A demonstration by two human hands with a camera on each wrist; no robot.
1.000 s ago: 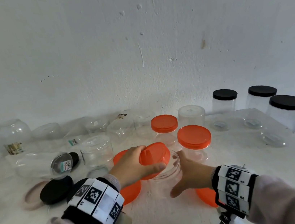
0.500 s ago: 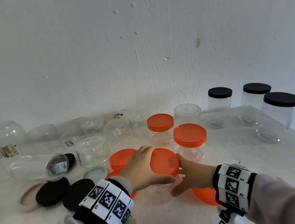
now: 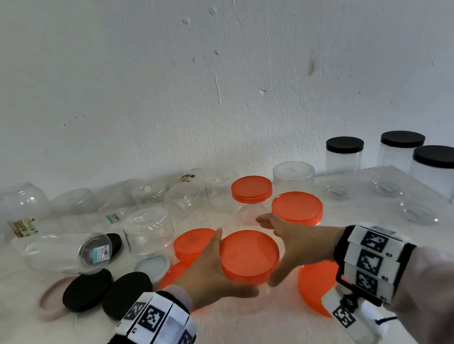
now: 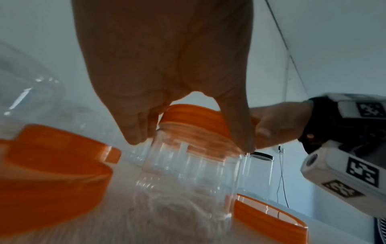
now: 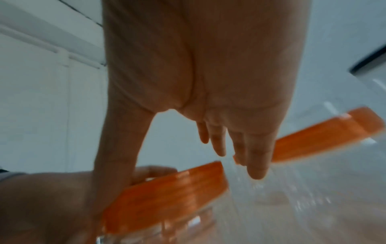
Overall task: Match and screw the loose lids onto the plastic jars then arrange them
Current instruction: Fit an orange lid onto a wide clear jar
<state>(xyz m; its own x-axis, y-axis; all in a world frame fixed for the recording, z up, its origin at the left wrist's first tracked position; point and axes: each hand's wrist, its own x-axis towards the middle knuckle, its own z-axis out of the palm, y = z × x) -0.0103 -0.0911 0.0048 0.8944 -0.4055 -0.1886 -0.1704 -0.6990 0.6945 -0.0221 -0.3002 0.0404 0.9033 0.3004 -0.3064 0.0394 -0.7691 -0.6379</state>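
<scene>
The orange lid [image 3: 249, 254] sits on the mouth of a clear jar [image 4: 183, 178] standing on the table [image 3: 273, 340] in front of you. Your left hand [image 3: 208, 273] curls round the lid's rim, fingers at the far side and thumb at the near side. Your right hand [image 3: 294, 242] lies beside it, fingers straight and together, thumb near the rim. Judged step: screwing on. Next, steady the jar and turn the lid until it seats level.
</scene>
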